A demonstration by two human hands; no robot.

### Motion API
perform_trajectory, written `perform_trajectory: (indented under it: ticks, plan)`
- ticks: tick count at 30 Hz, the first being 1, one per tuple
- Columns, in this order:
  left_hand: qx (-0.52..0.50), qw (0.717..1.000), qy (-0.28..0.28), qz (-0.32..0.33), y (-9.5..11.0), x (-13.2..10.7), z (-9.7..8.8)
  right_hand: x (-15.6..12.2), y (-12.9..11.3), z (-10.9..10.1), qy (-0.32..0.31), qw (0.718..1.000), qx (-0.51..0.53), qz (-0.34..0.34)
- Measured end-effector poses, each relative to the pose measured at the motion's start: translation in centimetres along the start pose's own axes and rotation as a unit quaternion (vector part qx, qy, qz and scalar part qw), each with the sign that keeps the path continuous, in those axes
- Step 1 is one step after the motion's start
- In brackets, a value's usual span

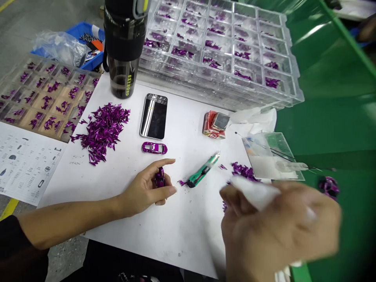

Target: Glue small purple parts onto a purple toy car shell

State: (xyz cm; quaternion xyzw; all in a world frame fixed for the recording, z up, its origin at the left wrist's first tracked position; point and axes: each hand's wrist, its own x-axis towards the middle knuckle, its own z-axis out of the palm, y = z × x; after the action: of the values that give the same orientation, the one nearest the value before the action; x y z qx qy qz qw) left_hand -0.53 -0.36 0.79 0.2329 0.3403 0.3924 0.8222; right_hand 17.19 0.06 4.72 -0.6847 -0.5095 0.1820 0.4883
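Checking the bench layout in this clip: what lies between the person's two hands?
In the head view, a green box cutter lies between the left hand and the right hand, with a few small purple pieces near it.

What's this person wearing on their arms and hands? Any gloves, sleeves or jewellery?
The left hand is bare, with no glove, ring or watch showing. The left forearm is bare too, up to a black sleeve near the elbow. The right hand also looks ungloved, but it is too blurred to make out any jewellery.
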Motion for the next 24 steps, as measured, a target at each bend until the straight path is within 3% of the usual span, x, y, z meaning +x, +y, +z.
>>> perform_trajectory:
  ticks: [3, 5, 8, 11, 14, 16, 18, 21, 24]
  plan:
    - [-0.013, 1.000, -0.001, 0.008, 0.0, 0.0, 0.0, 3.7, 1.0, 1.9, -0.032, 0.999, -0.006, 0.027]
    - [-0.004, 1.000, -0.008, 0.021, -0.1, 0.1, 0.1, 5.4, 2.3, 3.0, -0.096, 0.993, -0.069, 0.030]
    - [0.015, 0.999, -0.028, 0.043, -0.3, 0.2, 0.2, 6.2, 3.0, 3.1, -0.135, 0.972, -0.191, 0.008]
    - [0.030, 0.997, -0.051, 0.040, -0.5, 0.2, 0.3, 5.5, 0.6, 1.7, -0.167, 0.939, -0.294, -0.055]
    - [0.085, 0.992, -0.082, 0.038, -0.8, 0.2, 0.1, 4.2, -4.2, 2.4, -0.281, 0.915, -0.240, -0.162]
    - [0.140, 0.984, -0.099, 0.053, -1.0, 0.1, 0.0, 3.3, -7.2, 5.1, -0.413, 0.868, -0.174, -0.214]
    - [0.163, 0.978, -0.113, 0.061, -1.2, 0.1, -0.2, 2.6, -9.3, 9.0, -0.487, 0.814, -0.209, -0.238]
    - [0.151, 0.980, -0.113, 0.061, -1.7, 0.3, -0.4, 1.8, -10.4, 14.3, -0.511, 0.756, -0.341, -0.227]
    - [0.166, 0.979, -0.100, 0.069, -1.9, 0.5, -0.6, 1.3, -10.2, 16.6, -0.521, 0.732, -0.379, -0.222]
